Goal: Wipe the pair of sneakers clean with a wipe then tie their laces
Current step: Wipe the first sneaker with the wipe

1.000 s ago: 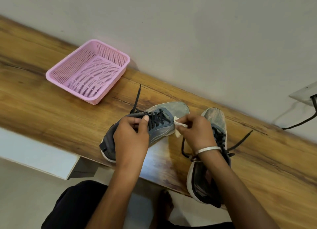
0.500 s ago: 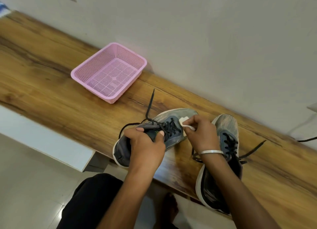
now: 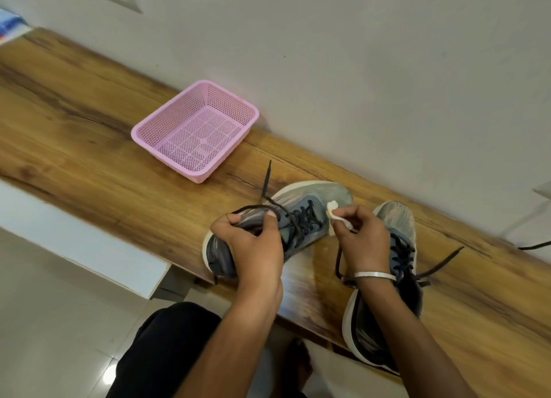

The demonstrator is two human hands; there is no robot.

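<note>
From the head camera, your left hand (image 3: pixel 253 245) curls over the collar of the left sneaker (image 3: pixel 286 218), thumb and fingers gripping it against the wooden shelf (image 3: pixel 89 147). Your right hand (image 3: pixel 362 239) pinches a small white wipe (image 3: pixel 334 215) at that sneaker's toe side, touching the fabric. The sneaker is grey-blue knit with a pale sole, and its dark laces (image 3: pixel 301 221) lie loose and untied. The right sneaker (image 3: pixel 393 266) rests just beside it under your right wrist, also unlaced. You have two sneakers, one wipe, and one pink basket (image 3: pixel 195 130) farther along the shelf.
</note>
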